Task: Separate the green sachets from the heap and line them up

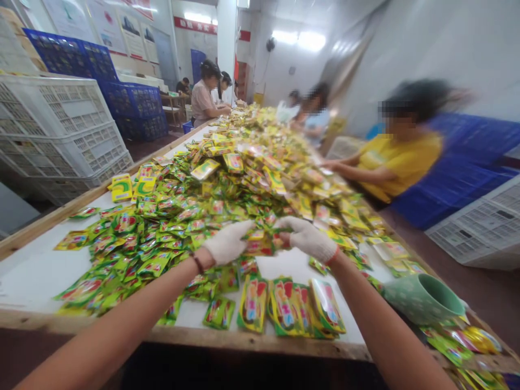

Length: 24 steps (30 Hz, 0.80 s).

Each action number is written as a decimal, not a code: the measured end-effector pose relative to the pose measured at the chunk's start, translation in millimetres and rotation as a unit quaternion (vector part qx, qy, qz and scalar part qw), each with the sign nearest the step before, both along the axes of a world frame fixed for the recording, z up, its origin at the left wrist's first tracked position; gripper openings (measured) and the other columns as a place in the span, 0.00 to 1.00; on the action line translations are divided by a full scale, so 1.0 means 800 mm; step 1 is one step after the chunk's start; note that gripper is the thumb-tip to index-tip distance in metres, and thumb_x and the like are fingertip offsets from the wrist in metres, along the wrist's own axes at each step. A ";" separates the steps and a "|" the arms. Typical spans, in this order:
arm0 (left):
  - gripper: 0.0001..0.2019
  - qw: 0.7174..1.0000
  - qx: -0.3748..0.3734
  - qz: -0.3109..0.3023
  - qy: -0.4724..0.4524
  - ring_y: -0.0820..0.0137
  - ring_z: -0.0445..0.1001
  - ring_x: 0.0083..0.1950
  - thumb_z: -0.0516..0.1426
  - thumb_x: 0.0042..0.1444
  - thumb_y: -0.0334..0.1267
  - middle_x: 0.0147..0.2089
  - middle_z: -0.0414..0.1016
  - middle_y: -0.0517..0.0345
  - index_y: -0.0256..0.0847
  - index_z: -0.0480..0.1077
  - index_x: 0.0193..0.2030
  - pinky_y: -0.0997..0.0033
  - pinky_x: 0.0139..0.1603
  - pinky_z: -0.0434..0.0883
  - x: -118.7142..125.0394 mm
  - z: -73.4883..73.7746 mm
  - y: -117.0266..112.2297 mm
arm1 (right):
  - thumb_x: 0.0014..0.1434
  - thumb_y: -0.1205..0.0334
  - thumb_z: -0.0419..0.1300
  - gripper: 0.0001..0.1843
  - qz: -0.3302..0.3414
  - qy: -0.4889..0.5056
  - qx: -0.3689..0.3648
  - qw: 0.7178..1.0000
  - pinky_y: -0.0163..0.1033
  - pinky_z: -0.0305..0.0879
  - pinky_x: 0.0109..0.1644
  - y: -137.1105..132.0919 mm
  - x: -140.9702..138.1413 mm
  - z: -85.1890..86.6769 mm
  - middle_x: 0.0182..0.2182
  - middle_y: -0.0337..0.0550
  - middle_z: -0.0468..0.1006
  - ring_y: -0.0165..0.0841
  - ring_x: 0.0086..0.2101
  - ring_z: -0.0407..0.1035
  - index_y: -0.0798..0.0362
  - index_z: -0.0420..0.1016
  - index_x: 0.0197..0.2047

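My left hand (pixel 229 241), in a white knit glove, has its fingers closed at the left end of some small snack packets (pixel 260 247). On the other side my right hand (pixel 306 238), gloved the same way, curls its thumb and fingers at their right end. Blur hides how many packets are between the hands. Behind them rises a large heap of green and yellow packets (pixel 174 216). Closer to me, several upright-facing packets (pixel 252 303) lie in a row along the table's front edge, with a smaller green packet (pixel 219 312) left of them.
A wooden rim (pixel 195 336) borders the white table (pixel 36 276). At the right edge a green cup-like container (pixel 422 298) lies tilted near loose packets. White crates (pixel 65 119) and blue crates (pixel 134 108) stand left. A person in a yellow shirt (pixel 398 162) works at the right side; others are farther back.
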<state>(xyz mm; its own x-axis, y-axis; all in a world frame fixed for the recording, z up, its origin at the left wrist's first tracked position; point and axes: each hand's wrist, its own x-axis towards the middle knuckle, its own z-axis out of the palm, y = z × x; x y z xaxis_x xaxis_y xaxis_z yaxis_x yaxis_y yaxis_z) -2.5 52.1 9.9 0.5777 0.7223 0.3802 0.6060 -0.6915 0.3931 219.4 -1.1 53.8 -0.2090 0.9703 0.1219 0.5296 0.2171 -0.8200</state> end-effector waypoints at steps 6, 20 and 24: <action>0.20 0.986 0.074 0.127 0.078 0.55 0.72 0.45 0.59 0.49 0.49 0.44 0.73 0.47 0.40 0.70 0.45 0.59 0.47 0.67 -0.020 0.014 -0.016 | 0.56 0.65 0.54 0.13 -0.141 0.133 -0.029 0.981 0.28 0.61 0.15 -0.010 -0.001 -0.030 0.29 0.39 0.74 0.29 0.19 0.72 0.53 0.62 0.46; 0.21 0.992 0.094 0.071 -0.038 0.59 0.67 0.50 0.58 0.42 0.34 0.45 0.67 0.51 0.41 0.62 0.46 0.57 0.53 0.67 -0.002 -0.025 -0.033 | 0.52 0.58 0.56 0.18 -0.141 0.064 0.016 0.988 0.28 0.60 0.17 -0.010 -0.023 -0.038 0.22 0.36 0.73 0.25 0.18 0.64 0.56 0.74 0.46; 0.20 0.996 0.080 -0.014 -0.044 0.61 0.68 0.47 0.56 0.42 0.32 0.44 0.67 0.52 0.41 0.62 0.45 0.58 0.51 0.69 0.000 -0.023 -0.043 | 0.51 0.60 0.59 0.18 -0.081 0.014 -0.022 0.996 0.29 0.61 0.20 -0.014 -0.009 -0.026 0.23 0.37 0.73 0.24 0.18 0.62 0.56 0.77 0.44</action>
